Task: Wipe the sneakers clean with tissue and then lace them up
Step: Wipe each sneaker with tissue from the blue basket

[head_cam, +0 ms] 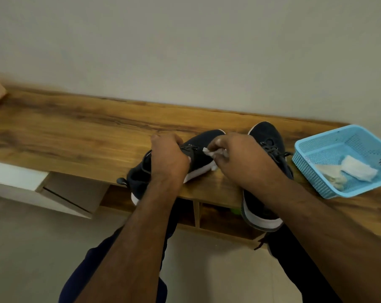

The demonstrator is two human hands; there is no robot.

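Both forearms come up from the bottom edge, over my dark trousers (111, 278), and reach the wooden surface (76, 132). My left hand (168, 157) lies on top of the left sneaker (198, 149), its fingers curled round the upper part near the laces, so it holds the shoe steady. This sneaker is dark with a white sole, and it lies slanted, its heel over the front edge of the surface. My right hand (235, 158) is just beside this sneaker, on its right, and the fingers pinch a crumpled white tissue (213, 153) against the side of the shoe. The right sneaker (266, 138) stands to the right of the left sneaker, partly hidden behind my right arm. Farther to the right of it is a blue basket (312, 171) holding a folded white tissue and a dirty one.
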